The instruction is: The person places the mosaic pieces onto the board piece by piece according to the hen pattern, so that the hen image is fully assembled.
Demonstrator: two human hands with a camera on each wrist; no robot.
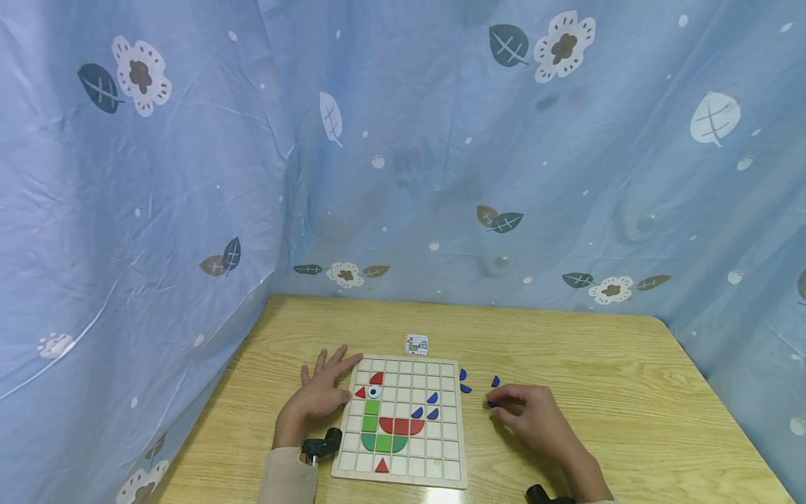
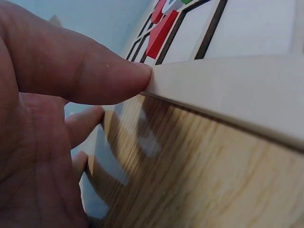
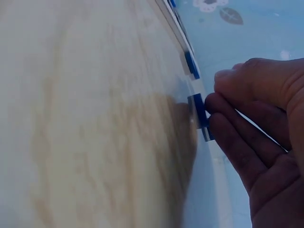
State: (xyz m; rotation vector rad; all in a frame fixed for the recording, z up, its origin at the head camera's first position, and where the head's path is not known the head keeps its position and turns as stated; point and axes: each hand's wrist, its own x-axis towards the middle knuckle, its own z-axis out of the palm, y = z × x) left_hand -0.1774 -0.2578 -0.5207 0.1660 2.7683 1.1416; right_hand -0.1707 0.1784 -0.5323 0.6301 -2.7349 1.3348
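Observation:
My left hand (image 1: pixel 319 397) lies spread at the left side of a wooden grid board (image 1: pixel 461 448). Its thumb (image 2: pixel 114 78) touches the board's edge, and the index finger reaches the upper left corner. My right hand (image 1: pixel 535 416) is low over the table to the board's right. Its index and middle fingertips are at a blue half-round piece (image 3: pixel 197 109), seemingly touching it; the thumb stands apart from it in the right wrist view. A blue half-round piece (image 1: pixel 495 381) lies just beyond. Two more blue pieces (image 1: pixel 464 388) are by the board's right edge.
On the board are green squares (image 1: pixel 370 423), red pieces (image 1: pixel 401 426), a red triangle (image 1: pixel 381 465), a round eye piece (image 1: pixel 374 392) and three blue pieces (image 1: pixel 432 397). A small picture card (image 1: pixel 416 344) lies behind it. Blue patterned cloth (image 1: pixel 434 175) hangs behind the wooden table (image 1: pixel 598 350).

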